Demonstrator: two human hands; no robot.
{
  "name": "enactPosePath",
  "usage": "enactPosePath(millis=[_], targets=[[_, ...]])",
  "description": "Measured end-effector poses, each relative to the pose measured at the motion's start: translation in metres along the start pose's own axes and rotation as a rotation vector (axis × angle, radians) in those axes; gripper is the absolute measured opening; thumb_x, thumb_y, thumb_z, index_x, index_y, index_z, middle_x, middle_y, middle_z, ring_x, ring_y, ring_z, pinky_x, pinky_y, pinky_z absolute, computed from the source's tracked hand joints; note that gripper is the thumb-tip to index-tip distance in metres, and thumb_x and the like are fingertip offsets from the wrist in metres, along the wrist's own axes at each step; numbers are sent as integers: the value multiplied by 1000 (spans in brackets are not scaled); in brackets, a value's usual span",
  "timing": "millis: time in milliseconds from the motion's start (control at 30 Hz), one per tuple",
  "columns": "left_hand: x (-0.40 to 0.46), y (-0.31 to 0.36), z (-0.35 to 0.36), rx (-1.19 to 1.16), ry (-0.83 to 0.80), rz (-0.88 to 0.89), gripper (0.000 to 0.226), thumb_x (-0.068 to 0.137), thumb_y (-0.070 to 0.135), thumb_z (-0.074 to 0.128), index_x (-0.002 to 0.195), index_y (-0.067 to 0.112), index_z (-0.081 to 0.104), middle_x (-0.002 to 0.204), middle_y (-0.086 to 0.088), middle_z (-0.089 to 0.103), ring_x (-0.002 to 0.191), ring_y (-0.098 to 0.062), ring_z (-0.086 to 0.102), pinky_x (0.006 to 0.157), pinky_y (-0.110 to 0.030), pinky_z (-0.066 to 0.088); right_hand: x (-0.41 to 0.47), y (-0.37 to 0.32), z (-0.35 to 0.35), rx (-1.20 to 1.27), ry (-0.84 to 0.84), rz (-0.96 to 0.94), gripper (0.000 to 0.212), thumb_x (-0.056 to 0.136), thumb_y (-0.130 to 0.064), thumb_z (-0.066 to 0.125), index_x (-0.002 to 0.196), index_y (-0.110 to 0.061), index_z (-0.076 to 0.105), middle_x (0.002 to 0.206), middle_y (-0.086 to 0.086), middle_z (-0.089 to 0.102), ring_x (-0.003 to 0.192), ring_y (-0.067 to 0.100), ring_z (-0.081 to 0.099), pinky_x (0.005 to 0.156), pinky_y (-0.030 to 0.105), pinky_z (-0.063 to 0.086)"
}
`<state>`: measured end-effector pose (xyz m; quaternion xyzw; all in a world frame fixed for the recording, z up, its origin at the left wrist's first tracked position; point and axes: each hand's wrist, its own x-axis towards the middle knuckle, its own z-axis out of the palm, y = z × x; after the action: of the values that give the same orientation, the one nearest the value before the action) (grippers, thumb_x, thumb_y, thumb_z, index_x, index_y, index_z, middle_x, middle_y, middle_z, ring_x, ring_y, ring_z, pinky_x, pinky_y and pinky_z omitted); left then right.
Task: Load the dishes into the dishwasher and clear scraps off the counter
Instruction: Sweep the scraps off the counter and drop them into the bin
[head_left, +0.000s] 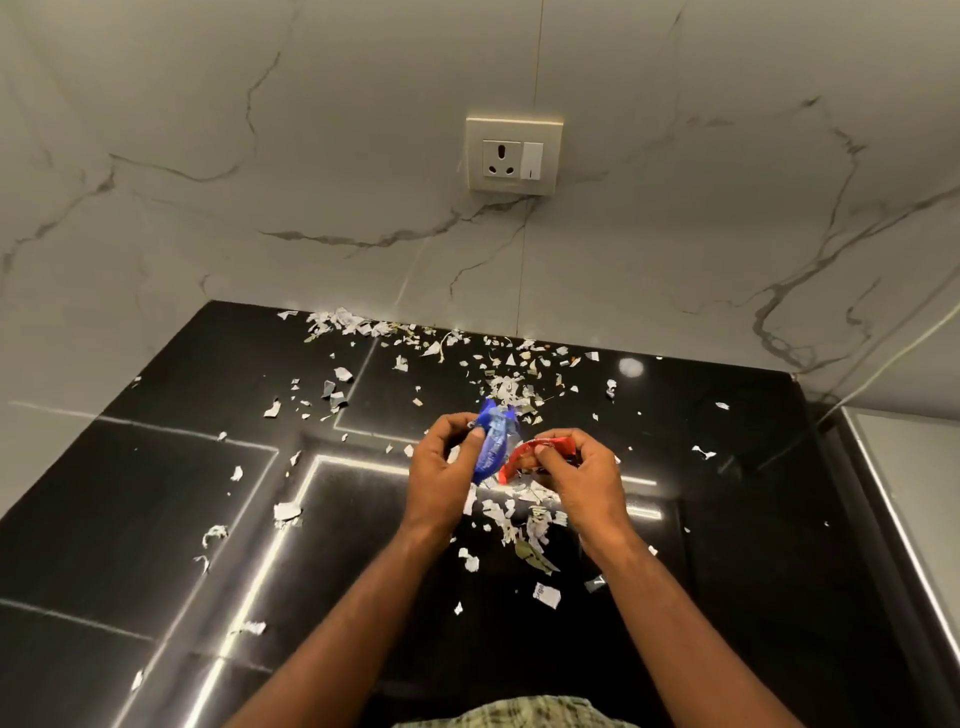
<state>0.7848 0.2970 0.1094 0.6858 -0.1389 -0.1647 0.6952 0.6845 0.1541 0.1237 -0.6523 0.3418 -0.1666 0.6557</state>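
Both my hands are raised over the middle of a glossy black counter. My left hand pinches a crumpled blue wrapper between thumb and fingers. My right hand pinches a red wrapper just beside it. Torn white paper scraps lie scattered over the counter, thickest under my hands and along the back edge. A dry leaf bit lies among them. No dishes or dishwasher are in view.
A white marble-look wall rises behind the counter, with a socket and switch plate on it. The counter's right edge drops to a pale surface at the far right.
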Motion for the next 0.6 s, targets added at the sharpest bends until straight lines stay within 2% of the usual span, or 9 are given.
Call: enactPosePath(millis=[100,167,233,300,400,467,533,600], targets=[[-21,3,9,203,-54,134,11,99,22,67,106,30,67,111,1,67,95,-15,73,80,-41,64,-15,-2,19,141,-71,91,17,106,-18,59,100,-15,75,99,8,79,95,25,77,80,38,63],[-33,3,12,312,-46,194,13,95,21,71,102,31,69,105,8,66,91,-13,71,80,-38,62,-26,-6,30,311,-80,202,31,109,-30,52,96,-19,78,99,9,79,92,25,75,81,43,62],[-41,1,11,396,-35,235,15,90,18,74,99,30,73,97,14,68,90,-12,69,80,-38,60,-32,-5,37,369,-49,267,40,109,-43,47,99,-20,79,98,9,79,89,24,74,79,43,61],[-53,4,9,386,-50,232,18,92,15,72,104,27,74,98,15,72,93,-10,70,81,-35,60,-38,-4,43,328,-4,272,43,108,-46,49,104,-13,77,99,13,79,91,29,75,80,44,62],[-77,13,4,250,-36,175,24,99,14,66,122,23,64,109,9,75,100,-7,73,80,-24,60,-47,-2,54,285,78,293,38,106,-45,55,86,-18,75,97,20,75,90,41,73,88,59,61],[-90,13,-3,149,11,147,28,103,18,63,130,24,59,117,7,73,109,-9,71,89,-28,60,-53,-4,61,288,73,311,37,105,-42,57,82,-17,71,87,17,69,77,34,67,81,54,59],[-101,11,-11,118,27,142,33,105,30,59,138,30,56,130,8,66,120,-13,66,99,-38,58,-59,-8,72,305,37,347,34,105,-40,58,88,-12,70,82,13,69,74,28,68,76,48,60],[-113,8,-17,108,32,112,39,106,37,54,145,33,53,140,7,61,129,-13,60,106,-41,53,-65,-5,85,271,-52,356,33,105,-36,58,88,-11,71,76,8,71,68,19,71,66,35,61]])
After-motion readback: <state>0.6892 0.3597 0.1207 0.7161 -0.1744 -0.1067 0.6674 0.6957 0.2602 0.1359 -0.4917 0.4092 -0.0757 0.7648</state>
